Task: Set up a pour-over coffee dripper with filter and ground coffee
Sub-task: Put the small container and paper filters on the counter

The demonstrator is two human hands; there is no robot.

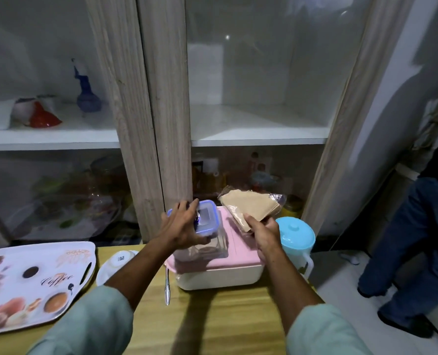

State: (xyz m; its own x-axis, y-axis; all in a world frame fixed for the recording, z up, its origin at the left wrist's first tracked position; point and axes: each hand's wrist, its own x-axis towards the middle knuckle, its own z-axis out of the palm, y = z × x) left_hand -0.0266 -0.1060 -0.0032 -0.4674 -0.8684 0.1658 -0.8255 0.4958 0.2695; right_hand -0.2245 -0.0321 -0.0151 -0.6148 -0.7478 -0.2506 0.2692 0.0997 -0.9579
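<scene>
The container lid has a blue rim. The paper filters are light brown. The box is cream with a pink lid. The jug lid is light blue. The tray is white with coffee pictures. The table is yellow wood.

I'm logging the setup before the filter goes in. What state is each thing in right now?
left hand: grips the blue-lidded container from above
blue-lidded container: lid on, held over the pink-lidded box
right hand: holds the pack of paper filters
pack of paper filters: in clear wrap, lifted
pink-lidded box: closed
blue-lidded jug: lid on, upright
spoon: lying on the table
</scene>
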